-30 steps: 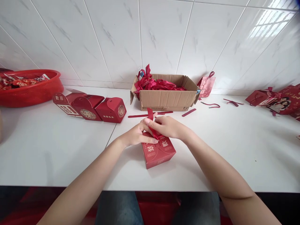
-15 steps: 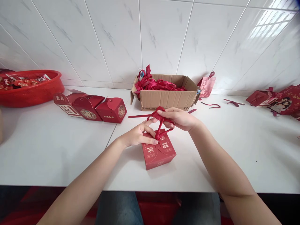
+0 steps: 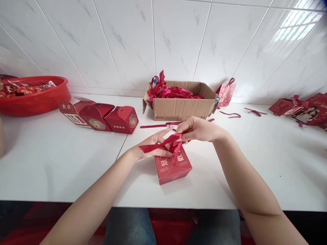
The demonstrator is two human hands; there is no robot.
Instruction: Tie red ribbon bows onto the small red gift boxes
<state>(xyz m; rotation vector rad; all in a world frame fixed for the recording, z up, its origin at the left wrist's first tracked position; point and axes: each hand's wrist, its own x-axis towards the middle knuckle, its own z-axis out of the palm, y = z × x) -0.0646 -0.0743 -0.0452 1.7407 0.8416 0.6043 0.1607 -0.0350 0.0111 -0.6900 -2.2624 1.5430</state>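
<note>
A small red gift box [image 3: 175,172] with pale printed characters stands on the white table in front of me. Red ribbon [image 3: 150,147] rises from the middle of its lid. My left hand [image 3: 153,143] lies at the lid's left side, thumb along the top and fingers closed around the base of the ribbon. Above the lid, my right hand [image 3: 198,130] pinches the ribbon between thumb and fingers. One flat tail of it lies leftward across my left hand. The knot is partly covered by fingers.
Behind the gift box stands a cardboard box [image 3: 182,108] of red ribbons. Red boxes [image 3: 122,120] and a red basin [image 3: 38,102] of wrapped sweets are at left. Loose straps [image 3: 153,126], a pink bag [image 3: 226,95] and a ribboned box [image 3: 286,107] lie further back and right.
My right hand has turned over and lowered toward the lid. A ribbon tail now stretches left over my left hand, which has stayed by the box. The box has barely moved.
</note>
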